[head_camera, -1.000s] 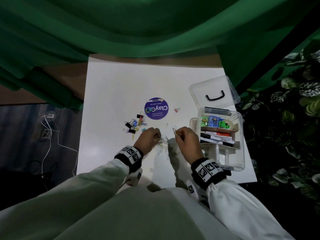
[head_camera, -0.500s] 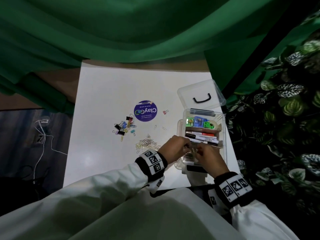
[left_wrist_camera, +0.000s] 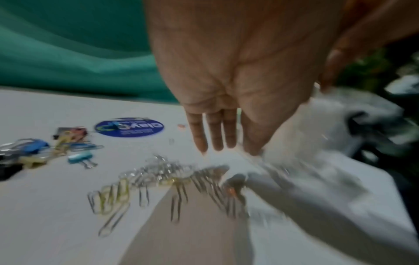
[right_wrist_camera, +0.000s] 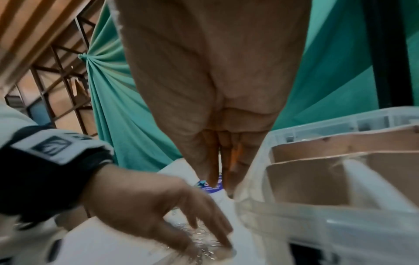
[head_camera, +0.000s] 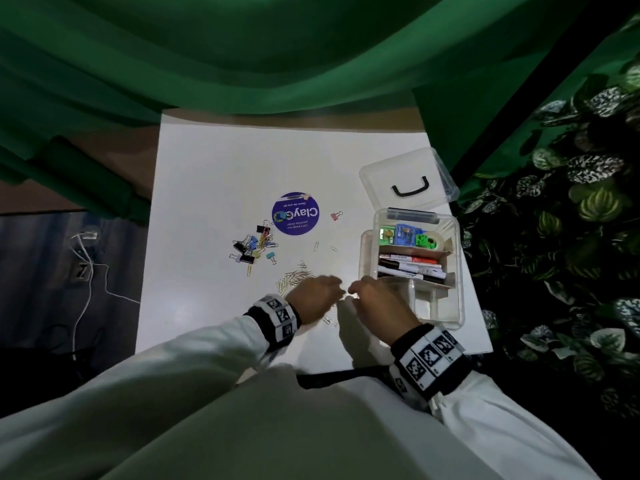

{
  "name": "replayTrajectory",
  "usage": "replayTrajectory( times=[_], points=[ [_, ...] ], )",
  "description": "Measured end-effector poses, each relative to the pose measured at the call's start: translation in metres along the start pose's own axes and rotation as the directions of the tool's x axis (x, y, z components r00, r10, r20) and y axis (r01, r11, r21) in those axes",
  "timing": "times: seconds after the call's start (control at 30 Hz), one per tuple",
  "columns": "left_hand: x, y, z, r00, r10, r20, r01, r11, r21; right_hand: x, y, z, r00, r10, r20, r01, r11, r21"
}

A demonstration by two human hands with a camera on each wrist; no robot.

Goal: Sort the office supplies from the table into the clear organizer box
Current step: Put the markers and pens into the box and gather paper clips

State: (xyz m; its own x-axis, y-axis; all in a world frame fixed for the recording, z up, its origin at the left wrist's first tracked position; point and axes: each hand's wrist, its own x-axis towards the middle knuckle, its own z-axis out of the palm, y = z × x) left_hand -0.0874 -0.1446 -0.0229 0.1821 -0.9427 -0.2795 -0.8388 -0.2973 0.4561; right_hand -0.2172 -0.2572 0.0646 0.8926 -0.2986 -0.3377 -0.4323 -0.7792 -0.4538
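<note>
A pile of silver and gold paper clips (head_camera: pixel 294 277) lies on the white table (head_camera: pixel 214 174), partly under my left hand (head_camera: pixel 325 294). In the left wrist view its fingers (left_wrist_camera: pixel 213 132) are straight above the clips (left_wrist_camera: pixel 158 177); in the right wrist view they spread down onto the clips (right_wrist_camera: pixel 204 245). My right hand (head_camera: pixel 367 296) hovers beside it with straight fingers (right_wrist_camera: pixel 213 161), holding nothing, at the near-left corner of the clear organizer box (head_camera: pixel 457 271). The box holds markers (head_camera: pixel 412 266), tape and small green and blue items. Coloured binder clips (head_camera: pixel 252 247) lie further left.
The box's clear lid (head_camera: pixel 408 183) with a black handle lies behind the box. A purple round sticker (head_camera: pixel 295 213) and a lone pink binder clip (head_camera: pixel 336 215) sit mid-table, with loose clips (head_camera: pixel 317 245) nearby. Green cloth hangs behind; plants stand to the right.
Both hands moved left from over the box's near compartment back to the paper clip pile on the table. They now hold nothing.
</note>
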Motion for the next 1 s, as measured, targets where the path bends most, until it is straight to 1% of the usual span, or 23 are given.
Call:
replayTrajectory(
  times=[0.03, 0.07, 0.1, 0.13, 0.23, 0.3, 0.4, 0.47, 0.53, 0.6, 0.63, 0.7, 0.77, 0.83, 0.9, 0.93, 1.0],
  points=[
    [-0.003, 0.003, 0.013, 0.995, 0.091, 0.048, -0.094, 0.994, 0.055, 0.001, 0.005, 0.000, 1.000, 0.017, 0.012, -0.017, 1.000, -0.010],
    [-0.003, 0.003, 0.029, 0.977, 0.196, 0.084, -0.206, 0.971, 0.124, 0.002, 0.010, 0.000, 0.999, 0.032, 0.013, -0.032, 0.999, -0.003],
    [-0.003, 0.005, 0.043, 0.949, 0.283, 0.139, -0.306, 0.932, 0.195, 0.002, 0.015, -0.002, 0.999, 0.041, 0.008, -0.041, 0.999, 0.004],
    [-0.003, 0.006, 0.054, 0.928, 0.321, 0.186, -0.362, 0.896, 0.257, 0.002, 0.018, -0.003, 0.999, 0.048, 0.003, -0.048, 0.999, 0.008],
    [-0.001, 0.009, 0.064, 0.918, 0.326, 0.225, -0.384, 0.870, 0.310, -0.001, 0.025, -0.008, 0.995, 0.095, -0.011, -0.094, 0.995, 0.044],
    [0.000, 0.006, 0.062, 0.928, 0.272, 0.256, -0.344, 0.889, 0.304, -0.002, 0.028, -0.010, 0.992, 0.128, -0.024, -0.126, 0.989, 0.074],
    [-0.010, -0.009, 0.064, 0.951, 0.273, 0.147, -0.308, 0.875, 0.374, -0.005, 0.028, -0.010, 0.984, 0.172, -0.050, -0.167, 0.981, 0.096],
    [-0.023, -0.027, 0.060, 0.966, 0.201, 0.162, -0.248, 0.899, 0.360, -0.003, 0.024, -0.007, 0.979, 0.194, -0.065, -0.188, 0.978, 0.093],
    [-0.033, -0.044, 0.050, 0.986, 0.156, 0.066, -0.169, 0.927, 0.334, 0.007, 0.016, -0.001, 0.982, 0.182, -0.040, -0.179, 0.980, 0.083],
    [-0.038, -0.062, 0.043, 0.999, 0.040, 0.002, -0.039, 0.970, 0.240, 0.026, 0.008, 0.013, 0.988, 0.151, 0.000, -0.151, 0.987, 0.062],
    [-0.039, -0.068, 0.040, 0.999, -0.035, -0.007, 0.036, 0.978, 0.207, 0.037, 0.005, 0.020, 0.989, 0.145, 0.019, -0.146, 0.988, 0.054],
    [-0.043, -0.078, 0.031, 0.982, -0.189, 0.006, 0.186, 0.968, 0.169, 0.064, -0.002, 0.037, 0.988, 0.148, 0.054, -0.150, 0.987, 0.048],
    [-0.042, -0.082, 0.024, 0.960, -0.277, 0.042, 0.269, 0.952, 0.146, 0.088, -0.005, 0.051, 0.980, 0.184, 0.079, -0.187, 0.982, 0.032],
    [-0.036, -0.081, 0.016, 0.953, -0.298, 0.045, 0.290, 0.948, 0.133, 0.109, -0.003, 0.062, 0.966, 0.232, 0.113, -0.235, 0.972, 0.008],
    [-0.022, -0.081, 0.008, 0.956, -0.294, 0.017, 0.290, 0.949, 0.121, 0.123, 0.000, 0.075, 0.957, 0.245, 0.154, -0.242, 0.970, -0.038],
    [-0.013, -0.081, 0.004, 0.956, -0.293, 0.000, 0.291, 0.950, 0.114, 0.125, 0.000, 0.082, 0.961, 0.223, 0.165, -0.213, 0.974, -0.078],
    [0.006, -0.083, -0.003, 0.958, -0.287, -0.007, 0.286, 0.951, 0.118, 0.118, 0.000, 0.096, 0.977, 0.138, 0.161, -0.114, 0.982, -0.153]
  ],
)
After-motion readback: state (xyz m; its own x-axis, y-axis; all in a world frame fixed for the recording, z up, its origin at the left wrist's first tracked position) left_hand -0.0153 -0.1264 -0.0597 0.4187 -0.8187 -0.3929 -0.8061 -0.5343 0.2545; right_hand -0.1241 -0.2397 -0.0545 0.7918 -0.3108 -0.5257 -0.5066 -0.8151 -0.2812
